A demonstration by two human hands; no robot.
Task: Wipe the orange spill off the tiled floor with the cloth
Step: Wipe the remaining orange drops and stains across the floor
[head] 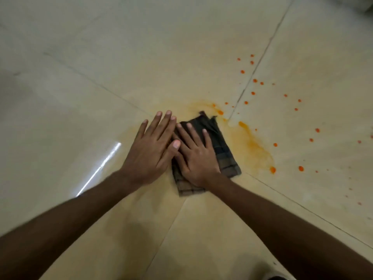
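A dark checked cloth (pixel 224 150), folded into a rectangle, lies flat on the cream tiled floor (pixel 101 57). My right hand (pixel 195 156) presses flat on the cloth with fingers spread. My left hand (pixel 151 148) lies flat beside it, partly on the cloth's left edge and partly on the floor, its thumb overlapping my right hand. A smeared orange spill (pixel 250 146) spreads from the cloth's right side, with thicker orange blobs at its edges. Several small orange drops (pixel 254 80) dot the tiles farther right.
Dark grout lines (pixel 260 63) cross the floor and meet near the cloth. A bright light reflection (pixel 101 168) streaks the tile at left. A dark shape, perhaps a foot, shows at the bottom edge (pixel 276 277).
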